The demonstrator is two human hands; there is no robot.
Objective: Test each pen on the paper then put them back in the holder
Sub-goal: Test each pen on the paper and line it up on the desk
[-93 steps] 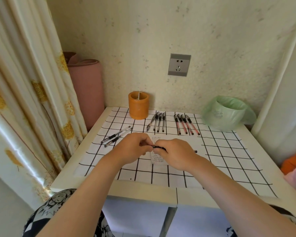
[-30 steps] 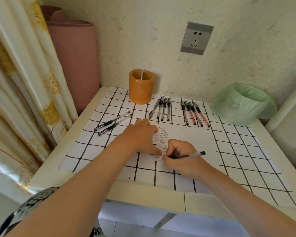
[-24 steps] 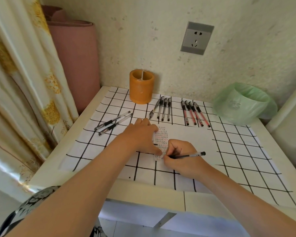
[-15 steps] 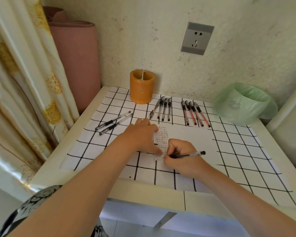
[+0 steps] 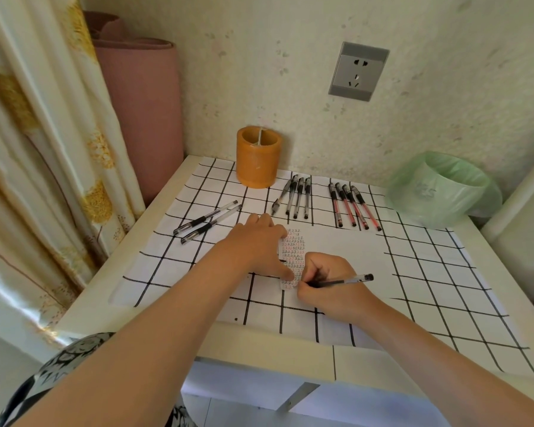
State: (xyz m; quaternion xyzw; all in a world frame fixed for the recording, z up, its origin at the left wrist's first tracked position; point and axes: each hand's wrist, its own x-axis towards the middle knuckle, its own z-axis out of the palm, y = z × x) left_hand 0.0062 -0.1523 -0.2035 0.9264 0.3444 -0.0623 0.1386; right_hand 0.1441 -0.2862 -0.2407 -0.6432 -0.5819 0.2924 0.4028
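Testing step, in progress. At the centre of the frame a pen (image 5: pixel 342 282) is gripped in the curled fingers of the right hand (image 5: pixel 327 282), with its tip set on the lower end of the paper (image 5: pixel 293 241) and its rear end pointing toward the right of the frame. The paper is a small slip, seen to be covered with rows of black and red marks. It is pressed flat on the counter (image 5: pixel 259 337) by the left hand (image 5: pixel 256 245), whose fingers lie straight and whose thumb reaches the slip's lower left edge; nothing is grasped by that hand. The holder (image 5: pixel 257 161) stands at upper centre. Whether the pale strip inside it is a divider or a pen cannot be told. Four black pens (image 5: pixel 296 195) are laid just right of the holder, four red pens (image 5: pixel 352 208) lie further right, and two pens (image 5: pixel 207 221) lie apart at centre left. Since these ten lie outside the holder, the task is judged far from complete. For the next move, the stroke is to be finished and the pen lifted clear of the slip. It is then to be carried toward upper centre and lowered upright into the holder's mouth, before another pen is taken from the rows.
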